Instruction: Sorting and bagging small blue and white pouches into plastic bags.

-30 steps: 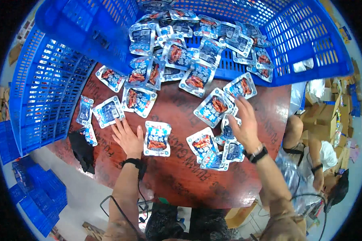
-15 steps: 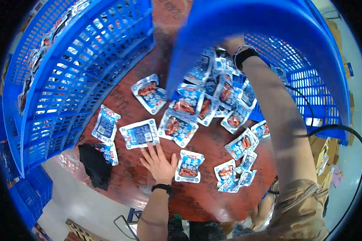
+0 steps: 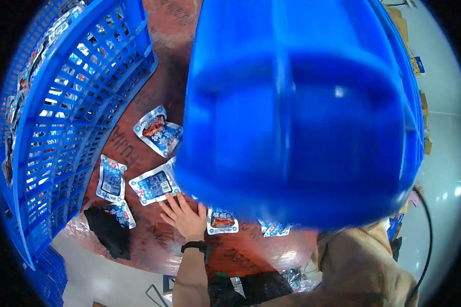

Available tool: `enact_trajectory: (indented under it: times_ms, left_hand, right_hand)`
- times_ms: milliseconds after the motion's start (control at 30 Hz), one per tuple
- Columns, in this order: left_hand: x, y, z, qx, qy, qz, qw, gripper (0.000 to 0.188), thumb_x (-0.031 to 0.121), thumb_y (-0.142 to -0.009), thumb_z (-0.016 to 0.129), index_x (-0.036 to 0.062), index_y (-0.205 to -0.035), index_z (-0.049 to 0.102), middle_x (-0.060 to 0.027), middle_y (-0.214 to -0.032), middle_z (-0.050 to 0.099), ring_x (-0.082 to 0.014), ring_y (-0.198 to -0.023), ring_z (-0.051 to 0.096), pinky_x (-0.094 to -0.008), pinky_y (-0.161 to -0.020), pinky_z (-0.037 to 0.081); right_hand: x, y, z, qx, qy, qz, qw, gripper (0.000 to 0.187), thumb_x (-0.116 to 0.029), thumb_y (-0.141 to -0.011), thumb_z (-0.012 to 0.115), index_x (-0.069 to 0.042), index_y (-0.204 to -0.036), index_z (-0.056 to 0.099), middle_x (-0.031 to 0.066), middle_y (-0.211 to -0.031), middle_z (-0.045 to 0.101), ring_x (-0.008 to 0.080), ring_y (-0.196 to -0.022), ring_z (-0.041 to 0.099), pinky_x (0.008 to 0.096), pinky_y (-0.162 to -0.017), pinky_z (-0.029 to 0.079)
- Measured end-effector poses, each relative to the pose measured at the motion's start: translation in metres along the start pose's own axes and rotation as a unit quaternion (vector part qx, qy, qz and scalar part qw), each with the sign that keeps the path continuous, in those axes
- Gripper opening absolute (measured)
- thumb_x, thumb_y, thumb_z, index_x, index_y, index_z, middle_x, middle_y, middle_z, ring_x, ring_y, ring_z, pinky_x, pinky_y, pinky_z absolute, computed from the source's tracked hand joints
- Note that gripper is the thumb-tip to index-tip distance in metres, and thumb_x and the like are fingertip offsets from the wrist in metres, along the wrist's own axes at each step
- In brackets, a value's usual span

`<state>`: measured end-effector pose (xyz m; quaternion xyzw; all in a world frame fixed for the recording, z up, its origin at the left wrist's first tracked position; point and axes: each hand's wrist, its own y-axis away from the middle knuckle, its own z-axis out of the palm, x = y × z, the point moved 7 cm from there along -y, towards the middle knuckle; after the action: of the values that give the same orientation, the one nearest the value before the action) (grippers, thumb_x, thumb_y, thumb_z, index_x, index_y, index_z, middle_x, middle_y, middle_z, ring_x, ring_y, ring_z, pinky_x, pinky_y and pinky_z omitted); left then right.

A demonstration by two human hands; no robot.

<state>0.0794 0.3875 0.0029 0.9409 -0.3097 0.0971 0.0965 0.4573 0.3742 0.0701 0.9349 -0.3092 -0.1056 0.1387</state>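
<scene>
My left hand [image 3: 188, 221] lies on the red-brown table [image 3: 171, 69] with its fingers spread. Its fingertips touch the lower edge of a blue-and-white pouch [image 3: 152, 184]. A large blue plastic basket [image 3: 297, 138], blurred and tipped up toward me, covers the middle and right of the view. My right hand and forearm are hidden behind it; only the tan sleeve [image 3: 356, 261] shows below. Under the basket's edge, a pouch with a food picture [image 3: 223, 221] lies beside my left hand, and part of another pouch [image 3: 275, 228] sticks out farther right.
At the left stands a blue slatted basket [image 3: 79, 112] filled with pouches. Between it and my left hand lie several loose pouches, one upright [image 3: 111, 178] and one angled farther back [image 3: 159, 131]. A black cloth [image 3: 109, 233] partly covers another. A black cable [image 3: 431, 240] hangs at the right.
The right-hand basket has tipped and swung toward me, now hiding my right hand, forearm and the pile of pouches. My left hand stays flat on the table; the view has shifted slightly.
</scene>
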Motion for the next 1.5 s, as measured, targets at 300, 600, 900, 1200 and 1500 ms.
enact_trajectory:
  times_ms: [300, 600, 900, 1200, 1500]
  left_hand:
    - [-0.003, 0.004, 0.003, -0.022, -0.010, -0.004, 1.000, 0.060, 0.044, -0.079, 0.064, 0.0032, -0.120, 0.050, -0.0244, -0.138, 0.037, -0.0512, -0.133, 0.023, -0.0711, -0.103, 0.018]
    - [0.010, 0.001, -0.006, 0.035, -0.006, 0.028, 0.999, 0.055, 0.040, -0.079, 0.063, 0.0039, -0.118, 0.050, -0.0236, -0.135, 0.040, -0.0502, -0.133, 0.024, -0.0714, -0.102, 0.020]
    - [-0.007, 0.003, -0.005, -0.011, -0.057, -0.001, 0.998, 0.062, 0.047, -0.085, 0.055, 0.0018, -0.126, 0.046, -0.0235, -0.140, 0.036, -0.0489, -0.136, 0.020, -0.0690, -0.104, 0.019]
    - [0.011, 0.005, 0.005, 0.019, -0.034, 0.010, 0.999, 0.062, 0.046, -0.086, 0.053, 0.0021, -0.129, 0.045, -0.0224, -0.141, 0.035, -0.0479, -0.137, 0.020, -0.0669, -0.107, 0.016]
    - [-0.012, 0.008, -0.001, 0.027, -0.065, 0.002, 0.997, 0.065, 0.047, -0.086, 0.053, 0.0016, -0.132, 0.042, -0.0225, -0.142, 0.035, -0.0465, -0.138, 0.019, -0.0663, -0.107, 0.014]
  right_hand:
    - [0.058, 0.111, -0.033, -0.011, -0.129, 0.035, 0.991, 0.075, -0.060, -0.076, 0.063, -0.026, -0.139, 0.042, 0.0213, -0.146, 0.030, 0.0416, -0.134, 0.025, 0.0565, -0.105, 0.027]
    - [0.145, -0.015, -0.014, 0.061, -0.040, 0.204, 0.976, 0.081, -0.065, -0.073, 0.065, -0.032, -0.141, 0.040, 0.0222, -0.151, 0.022, 0.0436, -0.139, 0.017, 0.0619, -0.106, 0.023]
    - [0.028, 0.183, 0.046, -0.117, -0.137, 0.009, 0.984, 0.081, -0.071, -0.075, 0.058, -0.028, -0.142, 0.041, 0.0201, -0.151, 0.026, 0.0399, -0.139, 0.026, 0.0531, -0.110, 0.026]
    - [0.268, 0.161, 0.005, 0.055, -0.116, 0.337, 0.933, 0.071, -0.051, -0.082, 0.066, -0.012, -0.138, 0.046, 0.0263, -0.150, 0.021, 0.0453, -0.134, 0.030, 0.0454, -0.110, 0.031]
    - [0.240, 0.205, 0.007, 0.130, -0.050, 0.197, 0.970, 0.038, -0.038, -0.085, 0.068, -0.003, -0.100, 0.063, 0.0194, -0.112, 0.058, 0.0372, -0.108, 0.054, 0.0437, -0.093, 0.043]
